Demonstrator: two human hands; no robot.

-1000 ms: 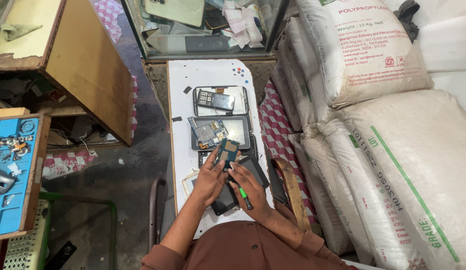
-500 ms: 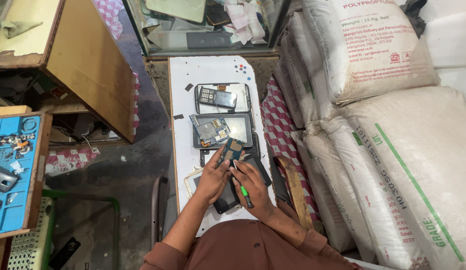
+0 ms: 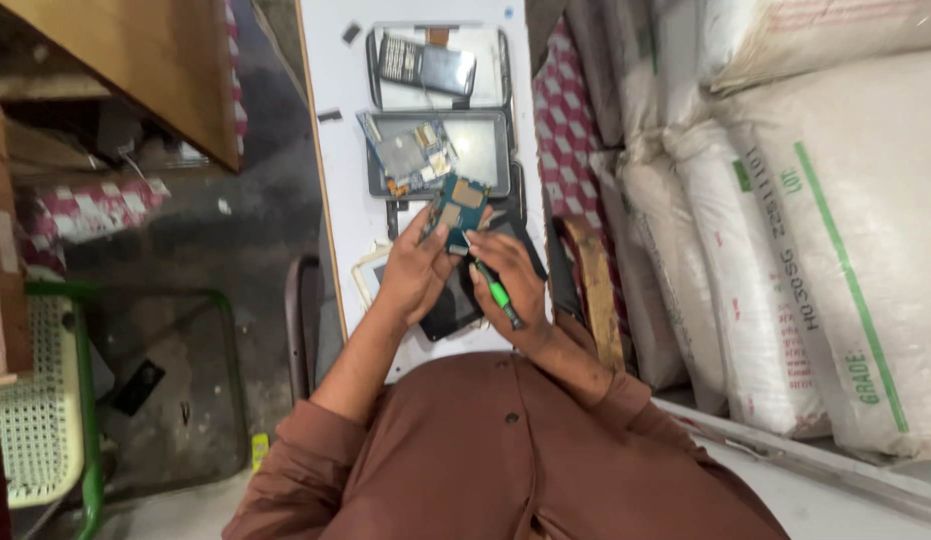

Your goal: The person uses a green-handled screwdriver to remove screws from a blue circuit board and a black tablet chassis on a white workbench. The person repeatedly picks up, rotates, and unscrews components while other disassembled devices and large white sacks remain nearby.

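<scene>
My left hand (image 3: 413, 268) holds a small blue-green circuit board (image 3: 459, 205) above a narrow white table (image 3: 337, 150). My right hand (image 3: 512, 283) grips a green-handled screwdriver (image 3: 496, 294) whose tip points at the board's lower edge. Both hands hover over a dark tablet screen (image 3: 455, 305) lying flat on the table. Just beyond the board lies an opened grey tablet (image 3: 477, 150) with another circuit board (image 3: 409, 158) resting on it.
Farther along the table sits a second opened tablet frame (image 3: 435, 98) with a dark keypad phone (image 3: 425, 66) on it. Large white sacks (image 3: 805, 240) are stacked at the right. A wooden panel (image 3: 155, 60) stands at the upper left, and a green-framed stool (image 3: 55, 400) at the lower left.
The view has closed in on the table and hands. My hands hold the same pose, left on the circuit board and right on the screwdriver.
</scene>
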